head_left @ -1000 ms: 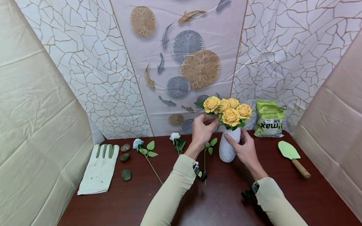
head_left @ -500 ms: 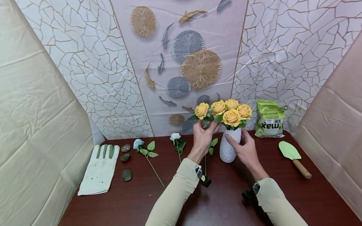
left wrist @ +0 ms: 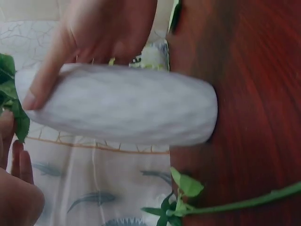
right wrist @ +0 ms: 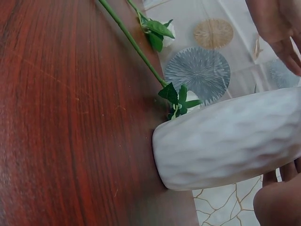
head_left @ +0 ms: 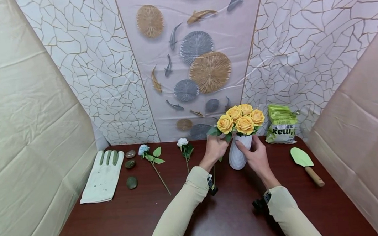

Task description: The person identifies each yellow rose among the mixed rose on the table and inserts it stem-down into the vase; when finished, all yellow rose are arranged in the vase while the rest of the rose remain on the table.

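Observation:
A white textured vase (head_left: 237,156) stands upright on the table, with several yellow roses (head_left: 245,124) bunched above its mouth. My right hand (head_left: 258,157) grips the vase near its neck, thumb across the front; the left wrist view shows that thumb (left wrist: 44,87) lying along the white wall. At the bunch's left side, my left hand (head_left: 215,149) pinches the front-left yellow rose (head_left: 225,124) just under its bloom, beside a broad green leaf (head_left: 213,131). Its fingertips touch green leaves (left wrist: 10,92) at the vase mouth. The stem's lower part is hidden.
Left of the hands lie a white rose (head_left: 182,142), a pale blue rose (head_left: 144,149), several smooth stones (head_left: 132,182) and a white glove (head_left: 101,179). A green bag (head_left: 280,125) stands back right, and a trowel (head_left: 301,157) with a wooden handle lies nearer.
My left hand first drew the front-left yellow rose away leftward, then brought it back right and lower against the bunch. My right hand and the vase stay in place.

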{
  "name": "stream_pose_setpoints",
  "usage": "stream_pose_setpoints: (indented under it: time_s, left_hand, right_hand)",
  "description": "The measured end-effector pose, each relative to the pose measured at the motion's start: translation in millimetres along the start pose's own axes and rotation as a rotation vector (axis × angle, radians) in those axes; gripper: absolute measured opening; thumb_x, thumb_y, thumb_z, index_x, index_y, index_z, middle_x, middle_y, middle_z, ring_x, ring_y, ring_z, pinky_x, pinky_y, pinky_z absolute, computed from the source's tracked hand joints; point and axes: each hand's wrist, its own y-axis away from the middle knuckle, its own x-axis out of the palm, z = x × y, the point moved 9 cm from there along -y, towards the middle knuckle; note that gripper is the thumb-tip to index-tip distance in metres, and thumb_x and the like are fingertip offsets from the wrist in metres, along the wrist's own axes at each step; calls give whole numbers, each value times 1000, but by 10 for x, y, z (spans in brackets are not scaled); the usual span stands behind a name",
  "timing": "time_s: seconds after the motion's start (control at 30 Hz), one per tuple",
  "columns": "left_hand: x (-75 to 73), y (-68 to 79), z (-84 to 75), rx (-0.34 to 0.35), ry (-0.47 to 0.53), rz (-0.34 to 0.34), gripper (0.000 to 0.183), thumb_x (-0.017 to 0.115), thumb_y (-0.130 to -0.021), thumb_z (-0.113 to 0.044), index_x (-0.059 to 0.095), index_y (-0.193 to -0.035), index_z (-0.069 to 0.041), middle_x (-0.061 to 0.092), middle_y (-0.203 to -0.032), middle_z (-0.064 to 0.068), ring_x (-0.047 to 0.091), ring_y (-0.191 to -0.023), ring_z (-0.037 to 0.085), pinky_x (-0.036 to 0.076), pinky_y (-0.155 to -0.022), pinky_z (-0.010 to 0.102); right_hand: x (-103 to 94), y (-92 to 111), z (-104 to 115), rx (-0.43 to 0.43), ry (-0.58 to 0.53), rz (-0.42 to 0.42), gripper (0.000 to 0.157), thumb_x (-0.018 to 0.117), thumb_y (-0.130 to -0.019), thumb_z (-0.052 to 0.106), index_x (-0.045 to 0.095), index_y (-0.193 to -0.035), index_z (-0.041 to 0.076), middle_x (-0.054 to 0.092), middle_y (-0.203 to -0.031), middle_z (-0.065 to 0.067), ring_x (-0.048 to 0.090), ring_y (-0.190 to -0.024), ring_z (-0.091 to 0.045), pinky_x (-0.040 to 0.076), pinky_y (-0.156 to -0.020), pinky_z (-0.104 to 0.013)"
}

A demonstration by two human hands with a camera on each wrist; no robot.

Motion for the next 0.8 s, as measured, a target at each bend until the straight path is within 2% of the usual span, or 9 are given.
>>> stream_pose_setpoints:
  time_s: [0.1, 0.17, 0.27, 0.33, 0.43, 0.5, 0.63, 0.67, 0.8]
  left_hand:
    - [31, -9, 28, -26, 11, 27, 38, 71, -95, -26, 62, -133, -28, 70, -125, -6, 65, -114, 5, 56, -98, 30]
    - [53, -4, 62, -49, -1, 29, 38, 72, -94, -25, 63, -131, -29, 71, -122, -6, 66, -110, 3, 56, -95, 26]
    - [78, 28, 122, -93, 3, 34, 28, 71, -93, -19, 69, -122, -23, 75, -100, 2, 67, -86, 5, 56, -78, 23]
    - [65, 49, 158, -118, 15, 28, 22, 73, -93, -20, 72, -115, -21, 75, -91, 4, 66, -77, 5, 55, -70, 21]
    - [46, 50, 159, -111, 22, 50, 18, 73, -94, -28, 76, -107, -17, 73, -82, 9, 65, -67, 11, 53, -61, 22]
    - [25, 34, 143, -91, -2, 68, 22, 73, -93, -35, 78, -107, -18, 76, -89, 5, 70, -76, 13, 56, -65, 21]
    - [-6, 27, 122, -62, -89, 110, 26, 70, -95, -41, 78, -93, -16, 75, -87, 0, 72, -82, 15, 57, -68, 23]
    - [-15, 34, 117, -56, -106, 120, 25, 69, -95, -41, 78, -94, -18, 76, -93, -3, 72, -90, 13, 58, -73, 23]
    - [-92, 111, 117, -46, -134, 175, 21, 67, -98, -36, 76, -106, -19, 75, -104, -6, 70, -101, 11, 59, -81, 28]
  right_hand:
    - [-9, 30, 59, 4, -4, -13, 55, 76, -91, 34, 54, -140, 23, 65, -129, -7, 65, -110, -11, 56, -83, -20]
    - [-26, 31, -7, -14, 3, -41, 55, 76, -90, 35, 55, -140, 25, 66, -127, -6, 65, -108, -10, 56, -82, -20]
    - [-49, 40, -121, -28, 25, -87, 54, 77, -89, 38, 56, -138, 28, 67, -124, -4, 66, -107, -11, 55, -80, -19]
    - [-52, 46, -148, -36, 45, -106, 54, 77, -88, 39, 57, -137, 31, 67, -123, -1, 65, -107, -11, 55, -80, -19]
    - [-48, 38, -148, -58, 61, -121, 53, 77, -88, 41, 57, -136, 33, 67, -122, 2, 65, -106, -12, 55, -79, -19]
    - [-43, 25, -129, -79, 65, -134, 52, 78, -88, 42, 58, -135, 33, 67, -121, 2, 65, -105, -12, 55, -78, -20]
    - [-33, 9, -96, -106, 78, -172, 47, 79, -87, 43, 60, -129, 32, 69, -116, 2, 66, -99, -12, 54, -75, -20]
    - [-29, 9, -93, -109, 88, -179, 47, 79, -86, 43, 60, -128, 31, 69, -114, 2, 67, -98, -11, 54, -74, -19]
    - [-3, 7, -102, -97, 135, -172, 48, 78, -86, 47, 59, -127, 32, 68, -113, 4, 66, -98, -11, 53, -74, -19]
